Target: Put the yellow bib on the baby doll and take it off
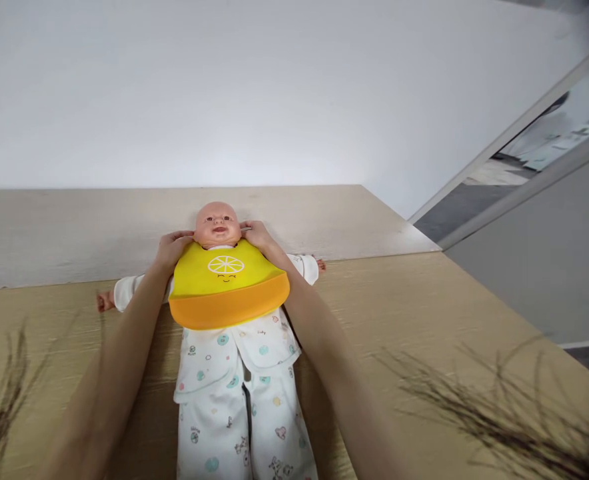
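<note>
A baby doll point(218, 227) lies on its back on the wooden surface, arms out to the sides, in a white printed top and trousers. Over its chest lies a yellow bib point(227, 287) with an orange catch pocket, a white citrus slice and a smiling face. My left hand point(174, 247) is closed at the bib's upper left edge, beside the doll's neck. At the opposite side of the neck, my right hand point(257, 233) pinches the bib's upper end. The fingertips of both hands are partly hidden behind the doll's head and neck.
The wooden tabletop point(384, 320) runs back to a paler strip, with a white wall point(224, 87) behind it. At the right, the table's edge drops off near a grey panel point(539, 247) and an opening. Dark blurred strands of hair hang into both lower corners.
</note>
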Available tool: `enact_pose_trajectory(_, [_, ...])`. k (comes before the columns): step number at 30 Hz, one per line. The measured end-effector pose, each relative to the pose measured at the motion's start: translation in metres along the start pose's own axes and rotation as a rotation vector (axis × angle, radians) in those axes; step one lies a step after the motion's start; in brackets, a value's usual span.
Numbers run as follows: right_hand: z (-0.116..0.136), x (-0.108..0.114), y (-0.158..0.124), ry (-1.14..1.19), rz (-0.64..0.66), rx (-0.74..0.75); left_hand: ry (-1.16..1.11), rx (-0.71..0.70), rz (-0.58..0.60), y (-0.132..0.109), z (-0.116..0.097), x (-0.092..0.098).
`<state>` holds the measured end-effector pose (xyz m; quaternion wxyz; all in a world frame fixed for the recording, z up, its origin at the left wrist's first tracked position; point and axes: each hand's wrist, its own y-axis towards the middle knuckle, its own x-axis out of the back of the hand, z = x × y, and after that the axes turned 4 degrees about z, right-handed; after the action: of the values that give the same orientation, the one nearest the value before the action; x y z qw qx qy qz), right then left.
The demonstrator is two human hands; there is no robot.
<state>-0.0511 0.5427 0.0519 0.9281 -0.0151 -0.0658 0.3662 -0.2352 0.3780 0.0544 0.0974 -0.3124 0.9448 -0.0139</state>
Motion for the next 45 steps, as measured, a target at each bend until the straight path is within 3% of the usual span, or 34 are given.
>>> enact_pose_trajectory(4, [0.002,0.002,-0.003,-0.061,-0.014,0.003,0.109,0.042,-0.099,-0.009,-0.008,-0.007])
enact_pose_trajectory(8, [0.007,0.005,-0.014,-0.015,0.035,-0.036,0.060,0.042,-0.059,-0.011,-0.010,-0.006])
enact_pose_trajectory(13, [0.027,0.011,-0.053,0.097,0.059,-0.023,0.017,0.028,-0.004,-0.015,-0.014,0.000])
enact_pose_trajectory(17, [0.037,0.022,-0.084,0.142,0.087,-0.063,0.090,0.063,0.061,-0.032,-0.030,0.006])
enact_pose_trajectory(21, [0.032,0.032,-0.097,0.164,0.096,-0.053,0.129,0.096,0.144,-0.052,-0.045,0.011])
enact_pose_trajectory(27, [0.020,0.022,-0.092,0.305,-0.083,-0.041,0.028,0.065,-0.047,-0.062,-0.041,0.004])
enact_pose_trajectory(32, [0.005,0.017,-0.085,0.311,-0.215,0.040,0.049,0.032,-0.117,-0.066,-0.030,-0.003])
enact_pose_trajectory(39, [-0.012,0.022,-0.094,0.424,-0.218,0.081,0.228,-0.186,-0.359,-0.055,-0.030,0.006])
enact_pose_trajectory(45, [-0.020,0.022,-0.103,0.317,-0.225,0.149,0.404,-0.255,-0.340,-0.052,-0.020,0.011])
